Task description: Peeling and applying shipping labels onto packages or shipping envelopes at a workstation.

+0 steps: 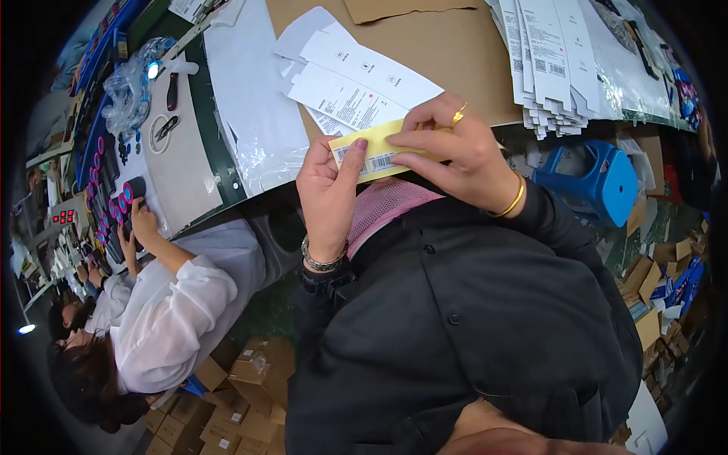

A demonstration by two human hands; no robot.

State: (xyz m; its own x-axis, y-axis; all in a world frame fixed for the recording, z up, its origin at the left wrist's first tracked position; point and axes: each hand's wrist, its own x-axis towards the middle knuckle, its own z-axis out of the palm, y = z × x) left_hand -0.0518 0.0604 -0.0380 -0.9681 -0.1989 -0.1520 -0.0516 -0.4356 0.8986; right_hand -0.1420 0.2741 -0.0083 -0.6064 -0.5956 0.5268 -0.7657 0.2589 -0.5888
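Note:
A yellow strip of backing paper with white barcode stickers is stretched between my hands, just off the table's near edge. My left hand grips its left end, the thumb lying over the front by a barcode. At the strip's right part, my right hand pinches with thumb and forefinger; whether a sticker is peeled between those fingertips is too small to tell. Beyond the strip, flat white printed carton blanks lie fanned out on brown cardboard.
A thick stack of white carton blanks lies at the table's right. A blue plastic stool stands below on the right. To my left a co-worker in a white shirt handles dark, pink-ringed parts. Brown boxes sit on the floor.

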